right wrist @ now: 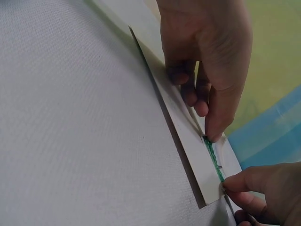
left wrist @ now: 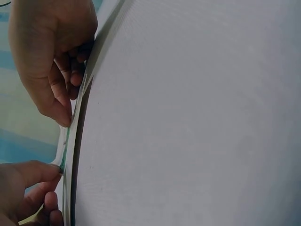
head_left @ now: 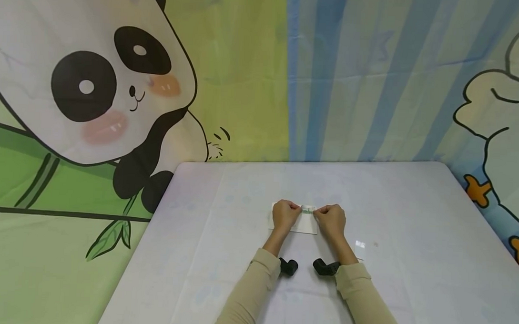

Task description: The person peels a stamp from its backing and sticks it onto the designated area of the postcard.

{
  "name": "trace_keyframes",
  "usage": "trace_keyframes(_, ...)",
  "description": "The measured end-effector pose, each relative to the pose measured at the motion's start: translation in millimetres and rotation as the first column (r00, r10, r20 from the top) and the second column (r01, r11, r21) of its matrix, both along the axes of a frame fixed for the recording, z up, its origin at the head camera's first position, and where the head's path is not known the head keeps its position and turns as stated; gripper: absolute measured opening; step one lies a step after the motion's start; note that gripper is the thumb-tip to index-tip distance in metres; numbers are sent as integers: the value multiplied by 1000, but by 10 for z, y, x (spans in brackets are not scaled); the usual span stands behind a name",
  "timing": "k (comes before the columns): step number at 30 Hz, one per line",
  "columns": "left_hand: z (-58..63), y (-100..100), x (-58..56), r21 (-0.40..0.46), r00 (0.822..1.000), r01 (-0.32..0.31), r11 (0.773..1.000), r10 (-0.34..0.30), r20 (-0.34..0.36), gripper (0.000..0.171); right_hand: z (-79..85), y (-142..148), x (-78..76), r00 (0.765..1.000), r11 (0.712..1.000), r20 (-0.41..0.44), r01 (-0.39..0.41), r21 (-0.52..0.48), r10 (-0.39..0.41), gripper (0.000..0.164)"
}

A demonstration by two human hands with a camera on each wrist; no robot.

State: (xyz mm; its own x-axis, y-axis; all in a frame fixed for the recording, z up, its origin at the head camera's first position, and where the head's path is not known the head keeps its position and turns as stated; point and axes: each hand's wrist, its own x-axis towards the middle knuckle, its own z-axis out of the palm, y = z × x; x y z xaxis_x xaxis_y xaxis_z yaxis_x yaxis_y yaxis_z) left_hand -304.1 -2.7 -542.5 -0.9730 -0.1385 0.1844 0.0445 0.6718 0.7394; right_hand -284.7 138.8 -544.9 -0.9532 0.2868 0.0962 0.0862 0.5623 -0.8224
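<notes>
A small narrow strip with green markings (head_left: 308, 209) is stretched between my two hands over a white card (head_left: 302, 226). My left hand (head_left: 286, 214) pinches its left end between thumb and forefinger. At the other end, my right hand (head_left: 331, 220) pinches it the same way. In the right wrist view, the green strip (right wrist: 214, 157) runs along the white card (right wrist: 176, 117), close to its surface; whether it touches cannot be told. The left wrist view shows the strip (left wrist: 65, 150) nearly edge-on. The fingertips hide both its ends.
A small clear piece of film (head_left: 360, 249) lies on the white-covered table (head_left: 223, 218), right of my right forearm. Black devices (head_left: 288, 267) are worn at both wrists. Behind the table hangs a printed cloth (head_left: 245, 75) with a panda and stripes.
</notes>
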Motion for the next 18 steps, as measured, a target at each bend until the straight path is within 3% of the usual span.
trace_keyframes(18,16,65,-11,-90,998,-61,994,60,-10,12,-15,-55,-4,998,997,-45,44,58,-41,13)
